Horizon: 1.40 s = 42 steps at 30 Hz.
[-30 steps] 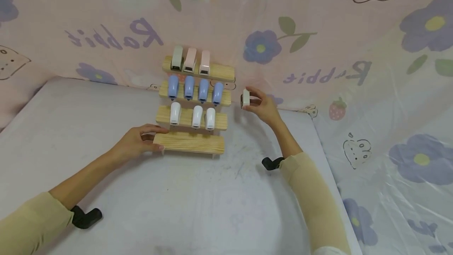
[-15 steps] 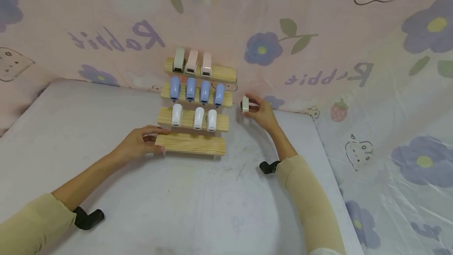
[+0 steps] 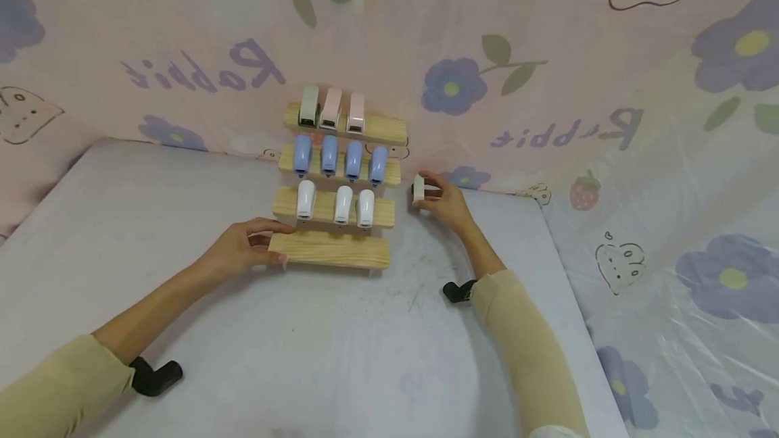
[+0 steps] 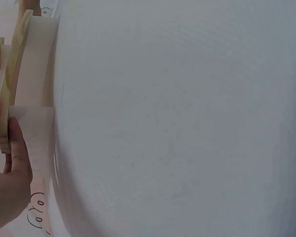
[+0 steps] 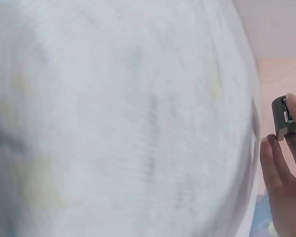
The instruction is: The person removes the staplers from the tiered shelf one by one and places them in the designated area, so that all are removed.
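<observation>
On the right side, the fingers (image 5: 280, 160) of the right hand (image 3: 452, 207) pinched a small stapler (image 3: 418, 190), just right of the wooden rack (image 3: 385, 213). A soft but firm pinch seemed best, with room left so it wouldn't bump the rack. The left hand (image 3: 236, 247) gripped the near shelf (image 3: 331, 250) by its left end, which likely helped stop wobbles. The stapler looked short and boxy, pale from above but dark grey-green in the right wrist view.
</observation>
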Each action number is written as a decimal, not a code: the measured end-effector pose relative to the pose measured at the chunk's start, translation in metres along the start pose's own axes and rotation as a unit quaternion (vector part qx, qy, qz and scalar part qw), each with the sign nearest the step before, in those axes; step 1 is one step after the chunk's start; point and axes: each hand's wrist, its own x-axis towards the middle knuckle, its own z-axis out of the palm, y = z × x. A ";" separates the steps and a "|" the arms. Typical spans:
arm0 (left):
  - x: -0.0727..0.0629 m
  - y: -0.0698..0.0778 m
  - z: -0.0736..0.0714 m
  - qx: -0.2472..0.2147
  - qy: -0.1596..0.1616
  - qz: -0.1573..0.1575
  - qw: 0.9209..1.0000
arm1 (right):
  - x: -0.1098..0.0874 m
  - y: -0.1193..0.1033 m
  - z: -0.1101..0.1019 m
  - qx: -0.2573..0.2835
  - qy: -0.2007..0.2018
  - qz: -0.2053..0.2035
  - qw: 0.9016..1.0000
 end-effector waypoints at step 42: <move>0.003 0.000 -0.002 0.004 -0.007 -0.006 1.000 | 0.006 0.005 0.000 -0.011 -0.007 0.056 0.998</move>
